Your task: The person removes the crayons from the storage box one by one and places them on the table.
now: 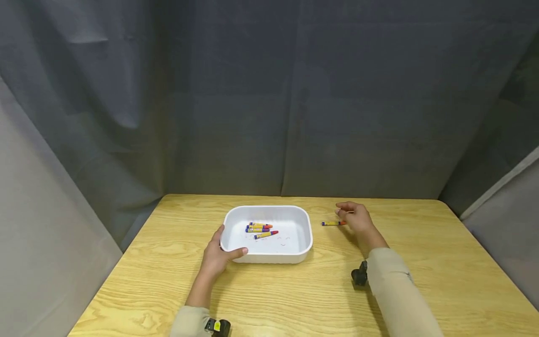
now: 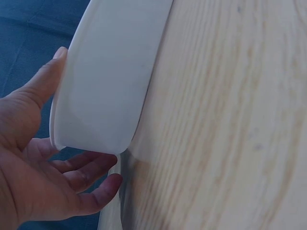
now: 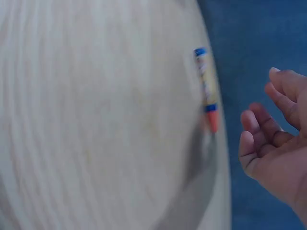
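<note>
While the right hand [image 1: 355, 217] hovers low over the bench [image 1: 421, 262] toward its far right part, its grip is loose and holds nothing: the right wrist view shows the fingers [image 3: 256, 143] lightly curled with a bare palm and a clear gap to the crayon [image 3: 206, 95]. That crayon [image 1: 333, 223] lies flat on the wood just to the left of the fingertips, on the side facing the tray, close to the hand but apart from it. Its long axis runs roughly left to right, parallel to the bench's far edge, with the red tip pointing at the right hand and the blue end pointing away toward the tray. Of the two hands the right is plainly the nearer one; the tray stands between the crayon and the left hand. The left hand [image 1: 216, 255] holds the white tray [image 1: 269, 211] at its near left corner, thumb lying over the rim and fingers [image 2: 86, 167] curled under the outer wall [image 2: 110, 86], as the left wrist view shows. The tray sits around the middle of the bench, nearer the far edge than the near one, and holds a small bunch of crayons in the tray [image 1: 259, 229], lying close together and roughly level with the loose one. Grey cloth [image 1: 269, 93] hangs behind and along both sides of the bench.
</note>
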